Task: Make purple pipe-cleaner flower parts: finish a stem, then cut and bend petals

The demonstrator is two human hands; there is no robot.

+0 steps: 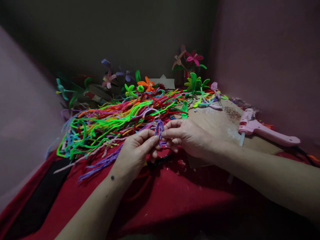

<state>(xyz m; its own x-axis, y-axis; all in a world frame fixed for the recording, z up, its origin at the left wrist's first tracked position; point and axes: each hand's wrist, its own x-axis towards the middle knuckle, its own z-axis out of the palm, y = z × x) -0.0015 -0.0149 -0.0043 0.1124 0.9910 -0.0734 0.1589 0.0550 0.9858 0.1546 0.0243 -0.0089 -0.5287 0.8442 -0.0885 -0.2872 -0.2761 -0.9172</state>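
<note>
A small purple pipe cleaner loop (159, 128) stands upright between my two hands. My left hand (136, 151) pinches its lower left side with thumb and forefinger. From the other side my right hand (186, 135) pinches it too, fingers closed on the loop. Both hands hover just above a red cloth (175, 196). Right behind them lies a big heap of loose pipe cleaners (112, 123) in green, orange, pink, blue and purple.
A pink glue gun (265, 131) lies on a cardboard sheet (220, 123) at the right. Finished pipe cleaner flowers (191, 61) stand along the back by the wall. Pink walls close in on both sides.
</note>
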